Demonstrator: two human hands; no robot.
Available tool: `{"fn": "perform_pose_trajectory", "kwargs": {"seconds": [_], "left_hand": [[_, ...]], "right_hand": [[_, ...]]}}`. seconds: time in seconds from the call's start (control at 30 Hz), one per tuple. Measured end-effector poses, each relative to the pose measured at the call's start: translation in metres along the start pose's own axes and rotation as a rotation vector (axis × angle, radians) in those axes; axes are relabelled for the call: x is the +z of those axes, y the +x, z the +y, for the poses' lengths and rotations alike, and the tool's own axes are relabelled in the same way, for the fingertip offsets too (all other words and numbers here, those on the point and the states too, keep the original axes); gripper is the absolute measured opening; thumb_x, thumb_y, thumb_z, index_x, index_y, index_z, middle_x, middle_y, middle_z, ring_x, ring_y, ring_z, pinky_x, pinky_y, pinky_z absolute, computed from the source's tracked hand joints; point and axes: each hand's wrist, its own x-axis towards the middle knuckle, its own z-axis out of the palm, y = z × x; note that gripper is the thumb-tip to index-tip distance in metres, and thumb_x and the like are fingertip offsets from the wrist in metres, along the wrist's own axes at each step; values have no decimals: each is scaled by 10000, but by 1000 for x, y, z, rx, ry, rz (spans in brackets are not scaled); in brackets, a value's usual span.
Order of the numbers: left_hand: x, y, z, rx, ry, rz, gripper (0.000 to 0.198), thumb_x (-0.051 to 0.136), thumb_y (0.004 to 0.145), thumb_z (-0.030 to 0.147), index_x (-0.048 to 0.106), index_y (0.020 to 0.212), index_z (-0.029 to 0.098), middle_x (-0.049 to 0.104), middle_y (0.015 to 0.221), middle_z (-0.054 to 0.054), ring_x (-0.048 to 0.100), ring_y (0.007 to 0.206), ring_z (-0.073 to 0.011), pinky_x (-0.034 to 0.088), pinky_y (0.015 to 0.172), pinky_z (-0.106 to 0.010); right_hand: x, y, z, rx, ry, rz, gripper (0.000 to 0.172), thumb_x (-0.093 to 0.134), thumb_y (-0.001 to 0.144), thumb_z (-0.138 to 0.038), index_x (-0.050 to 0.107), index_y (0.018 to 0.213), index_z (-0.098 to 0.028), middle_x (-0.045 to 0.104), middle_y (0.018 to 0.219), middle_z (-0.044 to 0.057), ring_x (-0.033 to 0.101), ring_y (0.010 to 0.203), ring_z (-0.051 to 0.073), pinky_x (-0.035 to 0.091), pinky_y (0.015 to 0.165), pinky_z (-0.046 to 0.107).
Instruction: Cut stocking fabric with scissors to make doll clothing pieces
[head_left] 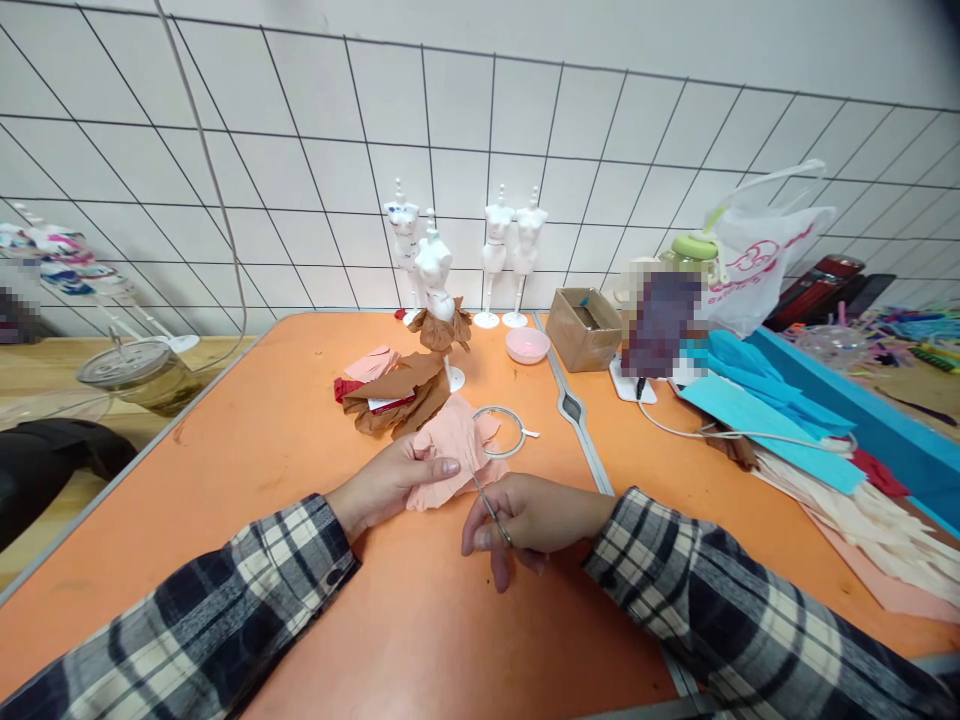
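Pale pink crinkled paper (448, 440) is pinched between the thumb and fingers of my left hand (386, 488), held just above the orange table. My right hand (525, 515) is closed on a thin metal tool (491, 508), whose tip touches or overlaps the paper's lower right edge. Whether it is scissors or tweezers I cannot tell. Partly behind the pink paper lies a round hoop (501, 432) with a small white tab. Left of it sits a pile of brown crinkled paper (405, 390), with a small white and red packet (391, 402) on top.
White mini dress forms (433, 262) stand along the tiled wall, the nearest with a brown paper skirt (442, 325). A pink bowl (527, 345), a cardboard box (585, 328) and a propped phone (660, 325) are at the back right. Coloured paper sheets (776, 430) and a cable lie right.
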Motion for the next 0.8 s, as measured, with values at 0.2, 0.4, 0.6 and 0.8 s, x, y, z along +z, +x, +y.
{"fn": "perform_pose_trajectory", "kwargs": {"seconds": [0.2,0.4,0.6,0.8], "left_hand": [[1,0,-1,15,27,5,444,775,754,268,651,1155,123,705,1123,-151,649,1070,-296,478,961,-430],[0,0,-3,47,56,-5,377,767,759,271,684,1092,115,702,1141,-158,643,1076,-300,468,976,-429],[5,-2,0,-18,-7,17,310,767,757,270,707,1019,116,742,1010,-141,690,956,-271,523,883,-368],[2,-1,-1,-10,11,1,297,757,775,273,704,1022,118,745,952,-126,703,872,-235,545,798,-326]], "right_hand": [[-1,-4,-1,-60,-23,-21,499,585,842,-598,600,1002,-127,727,781,52,516,433,54,384,438,164],[0,-3,-4,-65,-11,-2,545,579,824,-636,593,1005,-122,722,782,56,511,436,53,380,420,162],[1,4,5,-27,5,6,464,609,829,-589,597,961,-145,668,616,-12,452,369,41,372,392,147],[0,0,1,-40,3,5,551,613,797,-638,601,1015,-133,714,770,45,519,447,60,403,429,170]]}}
